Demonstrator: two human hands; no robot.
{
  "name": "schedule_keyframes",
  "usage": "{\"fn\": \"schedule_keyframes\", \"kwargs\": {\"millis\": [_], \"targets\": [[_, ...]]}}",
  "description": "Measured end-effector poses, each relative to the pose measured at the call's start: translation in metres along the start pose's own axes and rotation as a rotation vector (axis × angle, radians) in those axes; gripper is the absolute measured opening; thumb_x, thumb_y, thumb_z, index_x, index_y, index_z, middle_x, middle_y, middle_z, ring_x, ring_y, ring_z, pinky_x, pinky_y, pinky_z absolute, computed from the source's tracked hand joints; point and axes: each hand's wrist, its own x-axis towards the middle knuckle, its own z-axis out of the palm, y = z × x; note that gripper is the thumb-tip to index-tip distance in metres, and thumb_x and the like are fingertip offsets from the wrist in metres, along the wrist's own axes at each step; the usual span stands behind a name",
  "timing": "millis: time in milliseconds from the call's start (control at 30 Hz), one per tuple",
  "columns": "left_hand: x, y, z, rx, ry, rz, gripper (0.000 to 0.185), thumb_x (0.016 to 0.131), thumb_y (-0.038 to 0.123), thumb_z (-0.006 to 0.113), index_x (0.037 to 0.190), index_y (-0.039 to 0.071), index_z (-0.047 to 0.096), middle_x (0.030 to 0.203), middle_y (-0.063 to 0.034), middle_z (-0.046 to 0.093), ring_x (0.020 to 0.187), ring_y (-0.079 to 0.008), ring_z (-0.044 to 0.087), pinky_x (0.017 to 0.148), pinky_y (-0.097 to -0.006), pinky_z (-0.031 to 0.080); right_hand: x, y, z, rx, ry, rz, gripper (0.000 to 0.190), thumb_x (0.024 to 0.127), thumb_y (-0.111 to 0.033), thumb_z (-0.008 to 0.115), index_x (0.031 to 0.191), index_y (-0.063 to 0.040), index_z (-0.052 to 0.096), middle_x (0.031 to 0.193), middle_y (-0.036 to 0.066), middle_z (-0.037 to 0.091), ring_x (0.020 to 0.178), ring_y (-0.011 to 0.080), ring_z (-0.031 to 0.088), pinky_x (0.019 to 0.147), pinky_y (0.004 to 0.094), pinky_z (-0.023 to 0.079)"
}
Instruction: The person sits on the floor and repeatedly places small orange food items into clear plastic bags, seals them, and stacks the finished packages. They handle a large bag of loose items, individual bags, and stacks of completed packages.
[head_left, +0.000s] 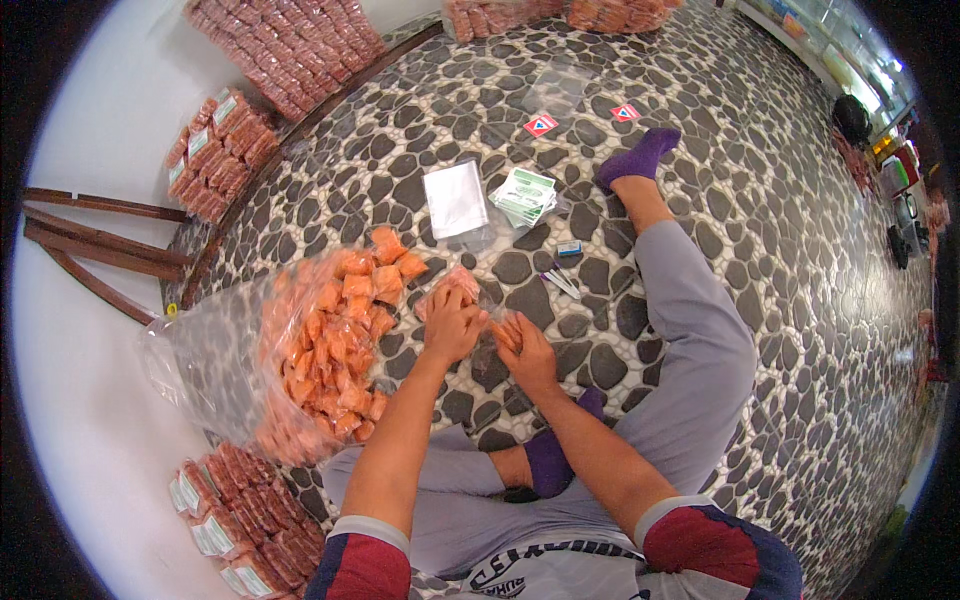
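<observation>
My left hand (450, 330) is over a clear plastic bag (459, 279) with pinkish-orange contents, its fingers bent onto the plastic. Close by on the right, my right hand (531, 358) grips a small orange packet (504, 334) near the bag's end. The fingers hide part of both. To the left lies a large transparent sack (217, 375) on its side, with many small orange packets (337, 360) spilling from its mouth. Beyond my hands are a stack of clear plastic sleeves (455, 199) and a pile of green-and-white printed labels (525, 196).
A small blue box (569, 248) and several white sticks (561, 282) lie on the pebble-patterned floor (600, 360). Stacked packets (225, 154) line the left wall, with more reddish packs (247, 517) near my left knee. Two red cards (540, 124) lie near my outstretched foot (641, 157).
</observation>
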Motion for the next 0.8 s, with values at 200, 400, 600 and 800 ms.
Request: {"fn": "schedule_keyframes", "kwargs": {"millis": [200,400,600,800], "targets": [[-0.002,0.020,0.004,-0.028,0.109,-0.074,0.032,0.095,0.036,0.066,0.095,0.006,0.077,0.105,-0.0102,0.066,0.116,-0.0356,0.053,0.105,-0.0496,0.040,0.003,0.000,0.014,-0.009,0.000,0.134,0.064,0.084,-0.021,0.083,0.136,0.001,0.055,0.120,0.025,0.068,0.108,0.0423,0.069,0.089,0.0473,0.058],[0.016,0.030,0.000,-0.006,0.147,0.010,0.022,0.088,0.029,0.074,0.094,0.008,0.079,0.096,-0.0100,0.070,0.107,-0.0335,0.060,0.102,-0.0467,0.042,0.003,0.001,0.022,0.027,0.141,-0.021,0.059,0.084,-0.021,0.083,0.133,-0.002,0.056,0.119,0.022,0.067,0.108,0.0427,0.068,0.088,0.0476,0.059],[0.036,0.030,0.006,0.048,-0.019,-0.030,0.023,0.089,0.031,0.072,0.089,0.009,0.080,0.096,-0.0066,0.070,0.102,-0.0311,0.062,0.092,-0.0463,0.046,0.007,0.008,0.025,-0.031,0.111,-0.071,0.058,0.084,-0.021,0.081,0.133,-0.001,0.057,0.125,0.019,0.066,0.111,0.0400,0.067,0.090,0.0448,0.059],[0.043,0.039,0.016,-0.025,0.050,-0.068,0.020,0.089,0.027,0.072,0.085,0.009,0.080,0.095,-0.0044,0.070,0.098,-0.0289,0.063,0.086,-0.0443,0.048,0.010,0.007,0.025,-0.124,0.134,-0.181,0.049,0.082,-0.016,0.078,0.125,0.001,0.063,0.119,0.020,0.068,0.105,0.0366,0.069,0.086,0.0429,0.060]]}}
